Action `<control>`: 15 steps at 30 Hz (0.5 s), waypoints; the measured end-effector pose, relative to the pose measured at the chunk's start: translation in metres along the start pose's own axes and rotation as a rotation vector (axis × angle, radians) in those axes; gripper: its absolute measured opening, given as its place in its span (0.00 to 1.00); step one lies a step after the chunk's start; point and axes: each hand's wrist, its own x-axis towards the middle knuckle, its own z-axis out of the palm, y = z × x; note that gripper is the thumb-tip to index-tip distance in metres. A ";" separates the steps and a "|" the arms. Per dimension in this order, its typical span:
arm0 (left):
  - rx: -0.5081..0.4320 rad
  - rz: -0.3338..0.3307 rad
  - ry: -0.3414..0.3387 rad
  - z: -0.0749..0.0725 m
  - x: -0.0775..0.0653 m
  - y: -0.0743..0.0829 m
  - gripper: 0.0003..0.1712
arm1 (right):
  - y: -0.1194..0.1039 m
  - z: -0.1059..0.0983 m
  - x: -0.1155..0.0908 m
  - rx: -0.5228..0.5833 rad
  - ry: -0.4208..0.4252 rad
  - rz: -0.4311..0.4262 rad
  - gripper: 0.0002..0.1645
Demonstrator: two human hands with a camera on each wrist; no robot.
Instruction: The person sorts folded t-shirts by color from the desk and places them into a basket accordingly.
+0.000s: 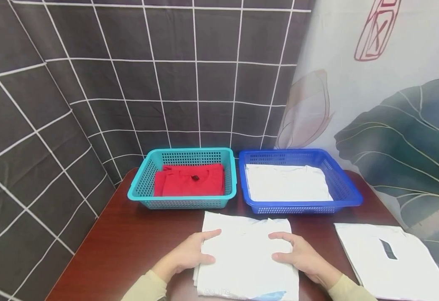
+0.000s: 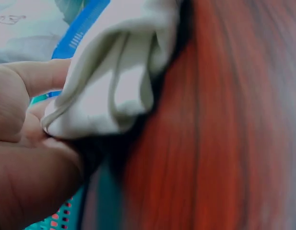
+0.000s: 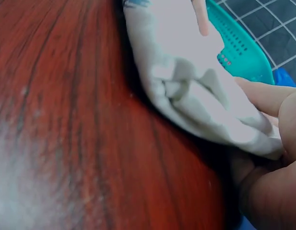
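Observation:
A folded white shirt, with faint lettering and a blue print near its front edge, is between both hands at the front of the table. My left hand grips its left side, thumb and index finger showing on top and the other fingers hidden. Its right side is held the same way by my right hand. The left wrist view shows the layered folds of the shirt at the left hand. In the right wrist view, the shirt's rolled edge meets the right hand.
Behind the shirt stand a teal basket with folded red clothing and a blue basket with folded white clothing. Another white garment with a dark patch lies at right on the brown table.

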 end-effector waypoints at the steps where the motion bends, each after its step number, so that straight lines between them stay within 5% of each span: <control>1: 0.004 0.015 -0.003 -0.001 0.000 -0.001 0.41 | 0.000 -0.001 -0.001 0.004 0.001 -0.004 0.40; 15: -0.127 0.060 -0.033 -0.006 -0.005 -0.005 0.43 | -0.002 -0.004 -0.006 0.024 0.003 -0.027 0.41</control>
